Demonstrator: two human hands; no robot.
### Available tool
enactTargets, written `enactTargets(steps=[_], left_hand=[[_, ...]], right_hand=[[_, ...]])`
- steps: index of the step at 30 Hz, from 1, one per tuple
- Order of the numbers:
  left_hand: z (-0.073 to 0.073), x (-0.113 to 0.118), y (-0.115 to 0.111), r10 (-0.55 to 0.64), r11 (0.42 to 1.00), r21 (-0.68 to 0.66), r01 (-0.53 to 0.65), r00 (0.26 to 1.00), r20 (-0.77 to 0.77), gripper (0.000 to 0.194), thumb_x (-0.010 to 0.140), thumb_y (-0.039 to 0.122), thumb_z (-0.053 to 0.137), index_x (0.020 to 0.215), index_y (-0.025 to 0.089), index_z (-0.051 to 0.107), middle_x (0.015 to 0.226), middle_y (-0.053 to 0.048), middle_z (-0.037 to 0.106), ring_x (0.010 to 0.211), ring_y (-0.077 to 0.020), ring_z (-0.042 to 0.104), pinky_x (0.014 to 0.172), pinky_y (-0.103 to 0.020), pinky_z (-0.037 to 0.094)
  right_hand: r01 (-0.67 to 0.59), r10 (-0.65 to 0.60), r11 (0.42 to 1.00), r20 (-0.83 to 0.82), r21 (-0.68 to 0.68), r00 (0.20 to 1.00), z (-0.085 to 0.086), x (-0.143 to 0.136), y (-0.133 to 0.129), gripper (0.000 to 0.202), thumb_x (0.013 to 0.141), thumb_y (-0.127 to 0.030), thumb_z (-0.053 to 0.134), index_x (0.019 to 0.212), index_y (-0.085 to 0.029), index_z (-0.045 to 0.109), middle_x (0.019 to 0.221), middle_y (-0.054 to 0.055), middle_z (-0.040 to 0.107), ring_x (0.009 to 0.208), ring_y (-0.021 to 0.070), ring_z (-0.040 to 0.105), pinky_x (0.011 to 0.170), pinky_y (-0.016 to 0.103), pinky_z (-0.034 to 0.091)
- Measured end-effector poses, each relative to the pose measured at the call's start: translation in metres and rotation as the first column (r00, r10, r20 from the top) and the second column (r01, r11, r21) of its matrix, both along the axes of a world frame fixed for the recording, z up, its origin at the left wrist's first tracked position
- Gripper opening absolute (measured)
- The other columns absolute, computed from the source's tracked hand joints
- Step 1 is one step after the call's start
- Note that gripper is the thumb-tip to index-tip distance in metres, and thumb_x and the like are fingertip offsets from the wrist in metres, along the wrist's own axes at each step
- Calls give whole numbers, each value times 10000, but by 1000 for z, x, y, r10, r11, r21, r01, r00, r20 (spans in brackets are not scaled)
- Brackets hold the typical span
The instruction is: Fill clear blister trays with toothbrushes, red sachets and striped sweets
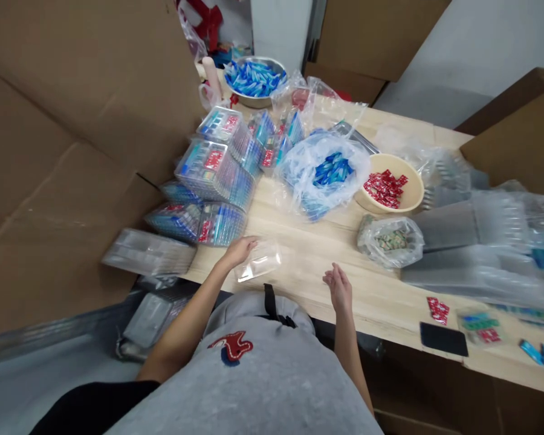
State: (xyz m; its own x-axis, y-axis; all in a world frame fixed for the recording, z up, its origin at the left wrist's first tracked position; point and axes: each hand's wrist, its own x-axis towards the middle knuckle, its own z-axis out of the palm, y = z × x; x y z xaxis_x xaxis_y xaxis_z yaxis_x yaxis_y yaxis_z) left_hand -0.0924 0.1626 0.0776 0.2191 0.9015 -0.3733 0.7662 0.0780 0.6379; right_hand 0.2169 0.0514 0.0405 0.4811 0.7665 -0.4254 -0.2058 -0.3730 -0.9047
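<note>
My left hand [241,251] grips the upper left edge of a clear plastic tray [262,263], which is see-through and holds nothing I can make out. The tray is over the wooden table near its front edge; whether it touches the wood I cannot tell. To the right, my right hand [340,286] hovers apart from the tray with its fingers loosely spread and nothing in them. Farther back, a plastic bag [299,166] lies open around blue packets [333,169]. A cream bowl [416,192] of red packets [385,187] stands beside it.
Filled clear trays [213,172] are stacked at the left, near a cardboard wall [72,151]. Stacks of clear trays [471,223] lie right, beside a bag of small greenish packets [392,240]. A metal bowl [254,99] stands at the back. A black phone [443,339] lies front right.
</note>
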Motion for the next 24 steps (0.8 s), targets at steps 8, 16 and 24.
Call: enactTargets(steps=[8, 16, 24], left_hand=[[-56, 22, -25, -133, 988, 56, 145, 975, -175, 497, 837, 88, 436, 1315, 189, 527, 1395, -128, 495, 1340, -278, 381, 1128, -489, 211], [-76, 7, -84, -212, 958, 147, 246, 953, -216, 309, 868, 231, 524, 1156, 190, 628, 1354, -150, 501, 1277, -289, 421, 1073, -470, 332], [-91, 24, -30, -273, 939, 166, 302, 946, -177, 290, 858, 92, 449, 1040, 174, 660, 1437, -108, 438, 1368, -245, 327, 1142, -473, 225]], right_hand=[[-191, 225, 971, 289, -141, 931, -30, 2, 7, 760, 730, -647, 528, 1220, -67, 553, 853, 118, 684, 770, 220, 645, 736, 390, 518], [-388, 456, 881, 700, -270, 550, -61, -22, -26, 481, 841, -404, 487, 1256, -165, 527, 1420, 185, 408, 1338, 340, 315, 1072, 554, 236], [-580, 603, 722, 755, -378, 258, -80, -53, 7, 418, 879, -139, 337, 1223, -159, 573, 1318, 162, 557, 1244, 259, 455, 1059, 457, 276]])
